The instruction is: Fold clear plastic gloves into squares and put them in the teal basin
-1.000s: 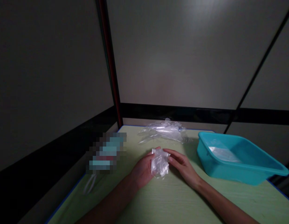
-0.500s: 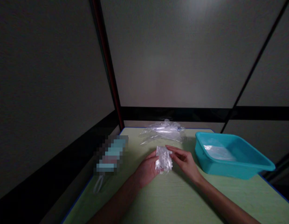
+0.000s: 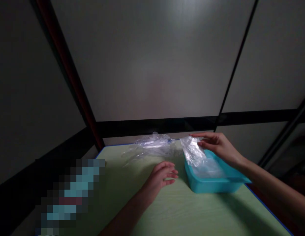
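Note:
Between the thumb and fingers of my right hand [image 3: 216,144] hangs a folded clear plastic bag [image 3: 193,151], crinkled and shiny. It is over the left part of a turquoise plastic basin [image 3: 211,186]. Inside the basin lies another flat piece of clear plastic [image 3: 211,168]. My left hand [image 3: 162,177] is held above the table, left of the basin, with its fingers apart and nothing in it. Beyond it, a loose heap of clear plastic bags [image 3: 154,146] lies at the table's back edge.
The pale green table [image 3: 167,213] has a blue edge and stands against a panelled wall [image 3: 147,72]. A blurred-out, pixelated turquoise object [image 3: 78,183] is at the table's left side.
My left hand has let go of the folded plastic bag. My right hand has carried it right, over the basin. The view has turned to the right.

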### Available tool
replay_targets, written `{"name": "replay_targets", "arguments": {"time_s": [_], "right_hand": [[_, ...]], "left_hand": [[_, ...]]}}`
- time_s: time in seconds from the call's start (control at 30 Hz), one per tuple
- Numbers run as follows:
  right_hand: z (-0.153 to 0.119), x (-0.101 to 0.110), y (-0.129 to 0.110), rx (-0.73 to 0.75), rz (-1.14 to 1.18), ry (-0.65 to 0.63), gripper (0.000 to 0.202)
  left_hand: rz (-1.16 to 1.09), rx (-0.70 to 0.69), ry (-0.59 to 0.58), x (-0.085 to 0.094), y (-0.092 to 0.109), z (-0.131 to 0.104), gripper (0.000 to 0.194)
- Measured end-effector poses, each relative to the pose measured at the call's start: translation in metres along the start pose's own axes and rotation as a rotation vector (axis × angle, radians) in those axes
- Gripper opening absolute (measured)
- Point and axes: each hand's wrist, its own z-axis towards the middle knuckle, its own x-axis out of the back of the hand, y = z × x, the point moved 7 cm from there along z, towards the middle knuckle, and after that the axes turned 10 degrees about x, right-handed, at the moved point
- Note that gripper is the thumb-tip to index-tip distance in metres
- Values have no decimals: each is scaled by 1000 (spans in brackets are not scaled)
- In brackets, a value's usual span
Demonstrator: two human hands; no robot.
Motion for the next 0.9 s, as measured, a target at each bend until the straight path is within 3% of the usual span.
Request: {"name": "replay_targets", "arguments": {"time_s": [0.1,0.23,0.4,0.53,0.67,0.9], "right_hand": [[2,22,16,-83,-25,-141,25],[0,39,34,-36,-99,-286,22],[-2,44,36,49,-265,-436,20],[-4,33,24,53,-341,-627,20],[-10,14,14,34,-357,-823,18],[-37,-21,30,-12,-348,-1135,23]], "left_hand": [[57,26,30,-20,-2,15,18],[31,35,50,-38,-8,33,18],[-123,22,-69,-54,-6,38,12],[-134,47,-150,-56,-1,24,14],[-67,52,-149,-50,1,11,26],[-20,11,-188,-44,-5,10,27]]}}
